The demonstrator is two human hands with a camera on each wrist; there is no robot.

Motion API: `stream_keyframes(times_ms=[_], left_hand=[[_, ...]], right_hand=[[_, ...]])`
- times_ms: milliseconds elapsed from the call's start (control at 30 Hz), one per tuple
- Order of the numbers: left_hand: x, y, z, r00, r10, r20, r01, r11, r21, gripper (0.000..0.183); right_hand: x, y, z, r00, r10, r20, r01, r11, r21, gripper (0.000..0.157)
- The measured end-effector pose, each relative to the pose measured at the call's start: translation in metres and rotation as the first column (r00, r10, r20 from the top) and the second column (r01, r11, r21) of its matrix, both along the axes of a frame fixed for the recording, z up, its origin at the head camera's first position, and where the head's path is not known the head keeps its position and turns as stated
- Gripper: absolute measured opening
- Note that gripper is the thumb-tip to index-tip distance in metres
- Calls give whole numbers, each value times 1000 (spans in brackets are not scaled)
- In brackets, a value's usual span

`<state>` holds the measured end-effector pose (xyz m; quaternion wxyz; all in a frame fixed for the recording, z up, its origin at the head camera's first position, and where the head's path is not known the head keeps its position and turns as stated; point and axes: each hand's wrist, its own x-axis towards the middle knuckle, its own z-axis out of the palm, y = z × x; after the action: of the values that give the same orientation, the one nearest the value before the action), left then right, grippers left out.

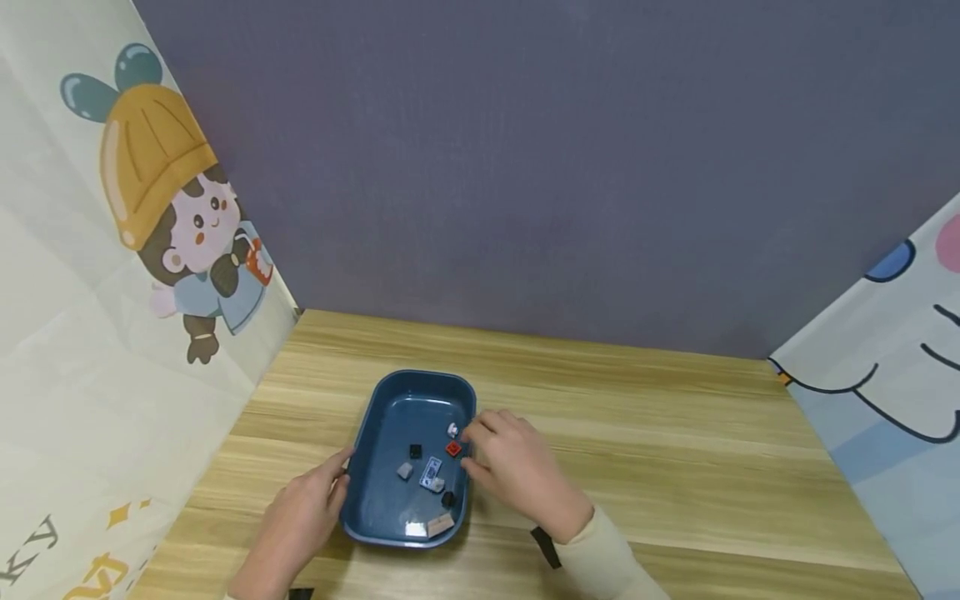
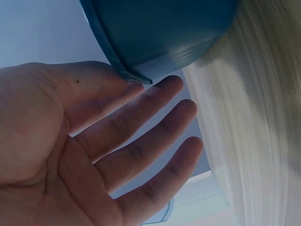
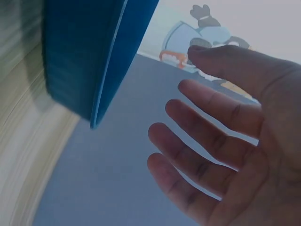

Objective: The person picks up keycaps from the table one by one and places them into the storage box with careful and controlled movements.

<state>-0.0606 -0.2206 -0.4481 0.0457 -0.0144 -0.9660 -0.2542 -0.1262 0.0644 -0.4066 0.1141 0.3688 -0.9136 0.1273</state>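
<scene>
A dark blue tray (image 1: 375,500) with rounded corners stands on the wooden table, holding several small loose pieces. Among them are a red square piece (image 1: 453,448), a black square piece (image 1: 416,451), a blue-and-white rectangular piece (image 1: 430,472), a black round piece (image 1: 447,499) and a beige block (image 1: 440,525). At the tray's left side, my left hand (image 1: 303,508) has its thumb and index fingertips right at the rim, the other fingers loosely extended. My right hand (image 1: 517,467) hovers by the right rim, fingers spread and slightly bent, with nothing between them in the right wrist view.
The wooden table (image 1: 637,450) extends to the right of the tray. Behind it rises a grey-blue panel (image 1: 525,167), with printed sheets at left and right. Black strips (image 1: 546,547) lie at the table's near side.
</scene>
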Motion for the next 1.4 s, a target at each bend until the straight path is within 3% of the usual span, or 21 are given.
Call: stream_keyframes(times_ms=[333, 700, 1000, 1400], left_hand=[[0, -1, 0, 1000, -5, -4, 5, 1000, -2, 37], [1, -2, 1, 1000, -1, 14, 1, 1000, -8, 38], [0, -1, 1, 1000, -14, 14, 14, 1000, -5, 38], [0, -2, 1, 1000, -10, 5, 10, 1000, -5, 38]], right_hand=[[16, 58, -13, 996, -81, 22, 81, 997, -16, 25], [40, 108, -53, 978, -176, 115, 168, 983, 72, 27], [47, 117, -78, 955, -241, 171, 220, 967, 130, 27], [43, 112, -79, 955, -251, 159, 234, 965, 115, 23]])
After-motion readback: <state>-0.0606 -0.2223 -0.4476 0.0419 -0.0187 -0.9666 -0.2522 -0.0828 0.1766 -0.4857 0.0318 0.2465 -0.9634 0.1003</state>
